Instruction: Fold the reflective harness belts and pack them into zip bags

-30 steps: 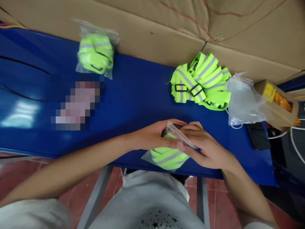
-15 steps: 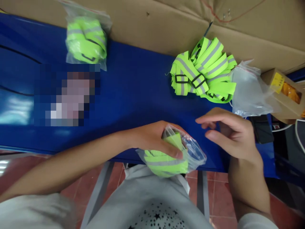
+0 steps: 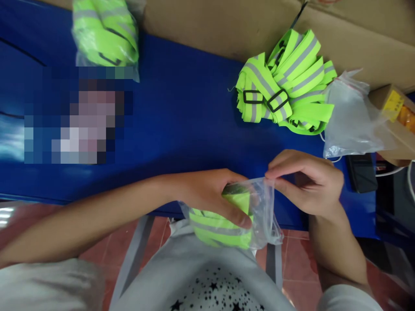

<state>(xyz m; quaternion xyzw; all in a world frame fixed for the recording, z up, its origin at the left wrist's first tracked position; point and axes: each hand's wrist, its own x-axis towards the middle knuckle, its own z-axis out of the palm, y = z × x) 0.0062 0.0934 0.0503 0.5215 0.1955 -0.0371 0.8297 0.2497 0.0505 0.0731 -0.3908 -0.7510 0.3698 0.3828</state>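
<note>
Head view: left fingers clasp, right fingers pinch a bag — strap heap beyond.

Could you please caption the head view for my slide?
Left hand grips a clear bag of neon strap; right hand pinches its edge.

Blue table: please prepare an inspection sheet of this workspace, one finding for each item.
Surface: blue table, glossy.
Work items: clear bag with neon strap inside; loose strap pile; filled bag, upper left; translucent plastic beside the pile.
Clutter: black device, cardboard box; pixelated patch unreadable.
Hands: left hand grips the clear bag; right hand pinches its edge.
Cables: black cables left, white cable right.
Surroundings: brown backing, red tiled floor.
</note>
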